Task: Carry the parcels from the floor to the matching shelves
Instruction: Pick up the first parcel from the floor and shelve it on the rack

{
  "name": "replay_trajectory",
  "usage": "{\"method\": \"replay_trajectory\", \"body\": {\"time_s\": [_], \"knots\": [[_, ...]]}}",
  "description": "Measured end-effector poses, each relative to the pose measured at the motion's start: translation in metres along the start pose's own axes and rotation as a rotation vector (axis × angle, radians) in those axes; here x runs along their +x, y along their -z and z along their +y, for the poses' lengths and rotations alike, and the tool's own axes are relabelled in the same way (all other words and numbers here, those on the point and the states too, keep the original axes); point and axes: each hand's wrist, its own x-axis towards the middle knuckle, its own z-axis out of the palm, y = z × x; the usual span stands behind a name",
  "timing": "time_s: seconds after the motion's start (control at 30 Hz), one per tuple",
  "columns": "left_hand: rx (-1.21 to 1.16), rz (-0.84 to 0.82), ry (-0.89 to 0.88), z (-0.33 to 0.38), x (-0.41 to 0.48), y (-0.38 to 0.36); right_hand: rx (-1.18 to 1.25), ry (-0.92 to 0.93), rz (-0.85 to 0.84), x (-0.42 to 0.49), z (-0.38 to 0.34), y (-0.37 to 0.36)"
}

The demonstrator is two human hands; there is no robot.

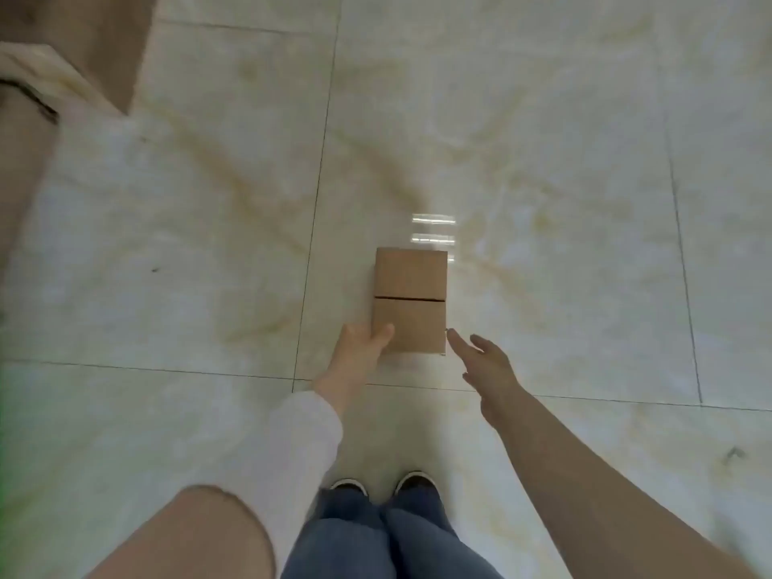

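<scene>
On the tiled floor [543, 160], a box [411, 300], long axis running near-to-far, is gripped at its left edge by the left hand [361, 346]; the right hand [486, 365], fingers [459, 342] spread, is held just beside its right corner.

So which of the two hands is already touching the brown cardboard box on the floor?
The left hand, in the white sleeve: its thumb lies on the brown cardboard box at the near left corner. The bare-armed right hand is open beside the near right corner, fingertips just short.
</scene>
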Motion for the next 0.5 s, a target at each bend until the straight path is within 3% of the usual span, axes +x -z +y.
{"method": "replay_trajectory", "body": {"time_s": [0.23,0.5], "knots": [[0.078,-0.015,-0.032,-0.048,0.136,-0.03,-0.122,0.041,-0.084,0.143,0.029,-0.017],[-0.029,0.015,0.004,-0.057,0.125,-0.038,-0.041,0.052,-0.191,0.143,0.035,-0.019]]}}
